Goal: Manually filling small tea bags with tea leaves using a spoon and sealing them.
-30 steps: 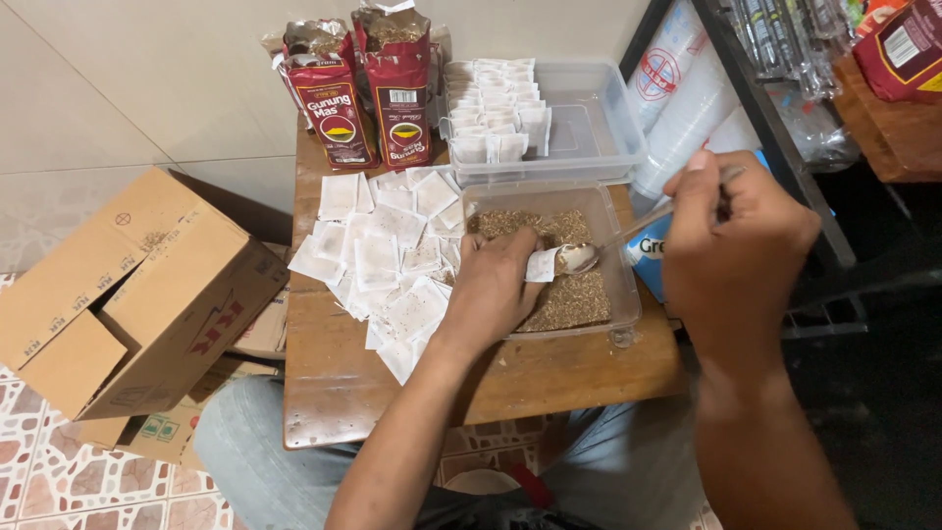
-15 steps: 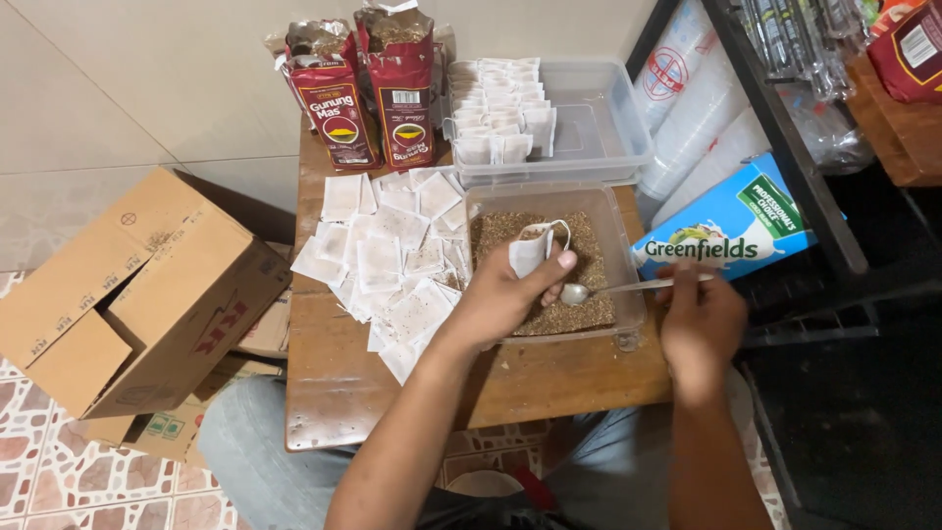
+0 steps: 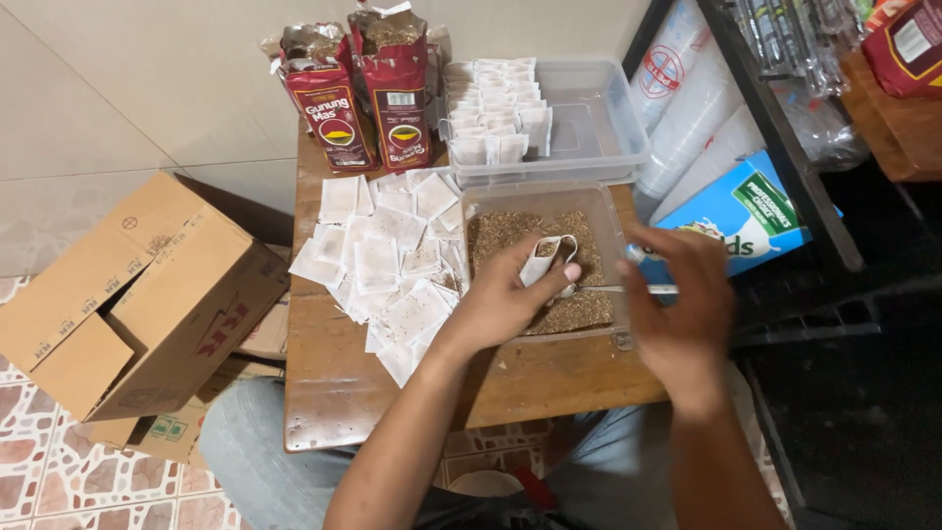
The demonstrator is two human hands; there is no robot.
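Over the tea tub [image 3: 599, 201], at the table's middle: one small white bag [image 3: 546, 259], paper, held mouth-up and pinched open, a little tea visible inside.

Left hand [image 3: 505, 299]: forearm reaching up from the lower edge, palm curled, fingers closed round the bag's lower half, thumb against its side.

Right hand [image 3: 679, 304]: back to the camera, fingers bent and closed on the handle of a spoon [image 3: 595, 289]; handle lies level, bowl at the bag's base, touching or just beside it, mostly hidden by the left fingers.

Tub: clear plastic, rectangular, bottom covered with loose brown tea [image 3: 579, 309].

Left of tub, on the wooden table [image 3: 339, 393]: loose heap of flat empty bags [image 3: 388, 260], overlapping, some dusted with tea.

Behind tub: second clear tub [image 3: 599, 123], rows of bags [image 3: 496, 108] standing upright in its left half.

Back left: two red packs [image 3: 368, 98], tops torn open, upright.

Right, against a dark shelf [image 3: 775, 128]: blue carton [image 3: 741, 211], tilted; stacked white cups [image 3: 687, 98].

Floor, left: brown cardboard box [image 3: 128, 290], flaps open.
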